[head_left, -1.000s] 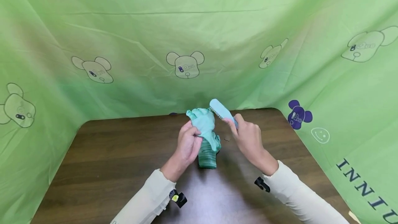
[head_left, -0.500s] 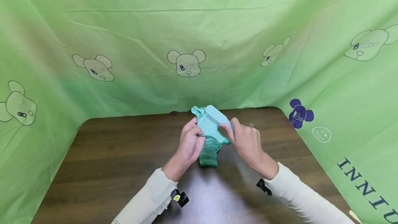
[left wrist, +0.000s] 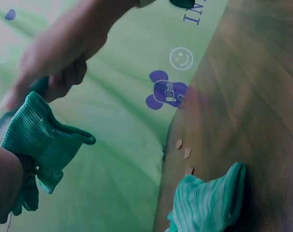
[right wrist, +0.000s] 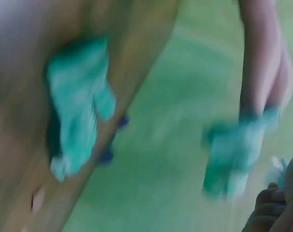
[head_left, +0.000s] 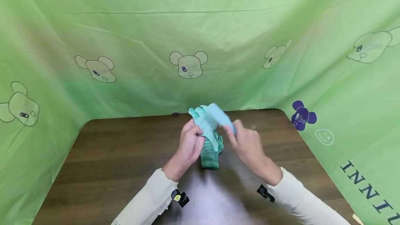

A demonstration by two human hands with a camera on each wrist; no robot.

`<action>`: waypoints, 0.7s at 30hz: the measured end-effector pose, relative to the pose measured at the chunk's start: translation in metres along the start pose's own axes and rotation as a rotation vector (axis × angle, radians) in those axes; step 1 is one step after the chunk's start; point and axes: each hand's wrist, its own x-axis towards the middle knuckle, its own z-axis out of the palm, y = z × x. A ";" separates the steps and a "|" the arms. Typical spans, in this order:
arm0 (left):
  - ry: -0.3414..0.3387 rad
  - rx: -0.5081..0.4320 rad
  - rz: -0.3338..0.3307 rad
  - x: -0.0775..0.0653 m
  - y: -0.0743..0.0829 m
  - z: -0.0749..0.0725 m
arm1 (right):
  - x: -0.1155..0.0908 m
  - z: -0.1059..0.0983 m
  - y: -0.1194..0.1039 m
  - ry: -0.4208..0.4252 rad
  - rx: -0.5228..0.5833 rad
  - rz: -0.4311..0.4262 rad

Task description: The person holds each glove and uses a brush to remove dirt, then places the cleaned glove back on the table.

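My left hand (head_left: 189,143) pinches a mint-green knitted glove (head_left: 204,122) above the table, thumb across its front and the glove's fingers pointing up and away. In my right hand (head_left: 250,145) is the handle of a light blue brush (head_left: 220,115). The brush head, bristles facing the glove, overlaps the glove's right side in the head view. A second glove, striped green (head_left: 210,157), lies on the table below the held one; the left wrist view shows its cuff (left wrist: 204,203). Motion blurs the held glove (right wrist: 233,152) in the right wrist view.
Small brownish flat pieces (left wrist: 187,153) lie on the wooden table (head_left: 125,148) near the lying glove. A green printed cloth (head_left: 140,44) hangs behind and along both sides of the table.
The brush came down across the glove, pulling it out to the right, then drew back slightly up and right. The glove hangs down again, and the left hand has barely moved.
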 end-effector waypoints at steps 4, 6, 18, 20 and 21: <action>-0.016 0.010 -0.016 0.000 -0.003 0.004 | -0.010 0.002 -0.019 -0.029 -0.006 -0.120; -0.024 0.002 -0.028 0.000 -0.003 0.003 | -0.009 0.003 -0.020 -0.006 -0.029 -0.119; -0.035 -0.032 -0.086 -0.001 -0.008 -0.003 | -0.002 0.009 0.012 0.087 -0.116 -0.076; -0.025 -0.034 -0.080 -0.002 -0.008 -0.003 | 0.000 0.010 0.018 0.086 -0.121 -0.054; -0.020 -0.034 -0.075 -0.001 -0.008 -0.004 | 0.001 0.010 0.021 0.083 -0.123 -0.036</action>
